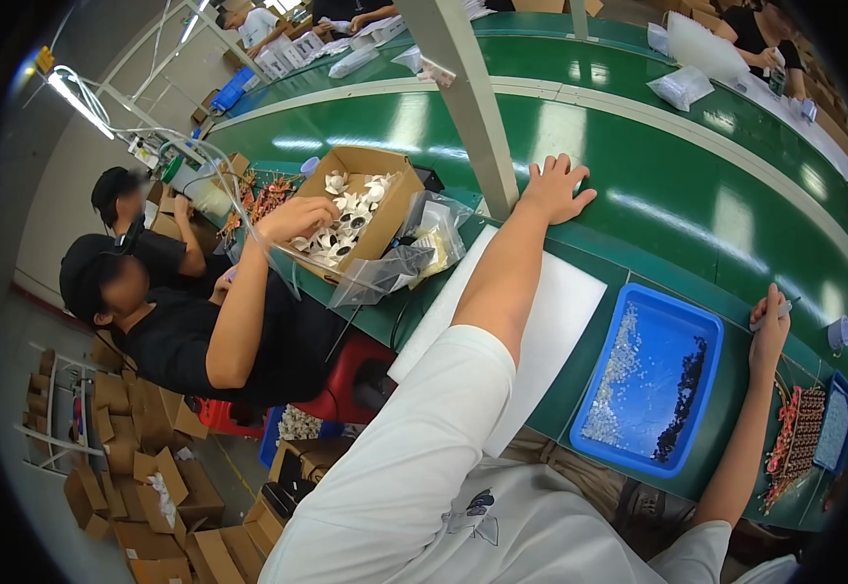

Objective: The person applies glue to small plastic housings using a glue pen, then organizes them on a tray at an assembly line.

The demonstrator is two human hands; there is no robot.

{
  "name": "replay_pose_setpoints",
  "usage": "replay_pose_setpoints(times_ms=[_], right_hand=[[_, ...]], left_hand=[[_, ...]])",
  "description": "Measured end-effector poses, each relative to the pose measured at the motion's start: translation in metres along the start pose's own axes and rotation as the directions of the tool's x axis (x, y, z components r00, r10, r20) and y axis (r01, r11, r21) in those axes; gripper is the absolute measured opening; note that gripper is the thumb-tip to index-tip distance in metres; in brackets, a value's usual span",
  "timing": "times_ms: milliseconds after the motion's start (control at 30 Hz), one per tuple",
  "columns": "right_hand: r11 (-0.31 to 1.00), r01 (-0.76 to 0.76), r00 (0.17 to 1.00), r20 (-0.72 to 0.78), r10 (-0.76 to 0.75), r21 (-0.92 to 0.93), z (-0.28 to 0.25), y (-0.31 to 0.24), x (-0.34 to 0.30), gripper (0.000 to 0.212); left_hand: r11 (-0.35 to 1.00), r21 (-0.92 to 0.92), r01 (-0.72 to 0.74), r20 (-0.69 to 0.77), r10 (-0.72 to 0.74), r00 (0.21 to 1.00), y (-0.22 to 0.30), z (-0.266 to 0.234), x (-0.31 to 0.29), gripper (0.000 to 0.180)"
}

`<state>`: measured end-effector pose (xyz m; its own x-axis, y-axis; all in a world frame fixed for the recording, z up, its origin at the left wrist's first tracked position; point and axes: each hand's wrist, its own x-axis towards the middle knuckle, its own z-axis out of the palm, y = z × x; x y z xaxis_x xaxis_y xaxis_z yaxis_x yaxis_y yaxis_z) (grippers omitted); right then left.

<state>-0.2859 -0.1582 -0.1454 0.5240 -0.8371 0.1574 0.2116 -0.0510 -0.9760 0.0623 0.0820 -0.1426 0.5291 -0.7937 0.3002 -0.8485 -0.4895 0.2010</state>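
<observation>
My left hand (555,192) lies palm down on the green conveyor belt (658,224), fingers spread, holding nothing. Off to the right, my right hand (769,329) is closed around a small object with a pale, greyish end (784,308); its kind is too small to make out. Between my arms sits a blue tray (711,394) with small translucent white pieces (614,389) along its left side and small black pieces (682,399) along its right. Beneath my left forearm, a white foam sheet (565,316) covers part of the table.
A co-worker's hand (302,216) reaches into a cardboard box (370,161) of white parts at left. Clear plastic bags (439,229) lie beside it. A metal post (463,97) rises near my left hand. Wire bundles (789,443), a purple cup (839,334) and another blue tray (841,384) are at right.
</observation>
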Motion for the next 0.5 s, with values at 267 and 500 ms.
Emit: replay_pose_setpoints(times_ms=[267,500], right_hand=[[1.0,-0.011,1.0,-0.015,0.011,0.017,-0.011,0.007,0.003,0.029],[1.0,-0.005,1.0,0.016,0.005,0.024,-0.011,0.011,0.004,0.028]], left_hand=[[0.999,0.014,0.029,-0.043,-0.028,0.999,-0.005,0.006,0.002,0.039],[0.999,-0.003,0.05,-0.036,-0.05,0.998,-0.008,-0.001,-0.001,0.038]])
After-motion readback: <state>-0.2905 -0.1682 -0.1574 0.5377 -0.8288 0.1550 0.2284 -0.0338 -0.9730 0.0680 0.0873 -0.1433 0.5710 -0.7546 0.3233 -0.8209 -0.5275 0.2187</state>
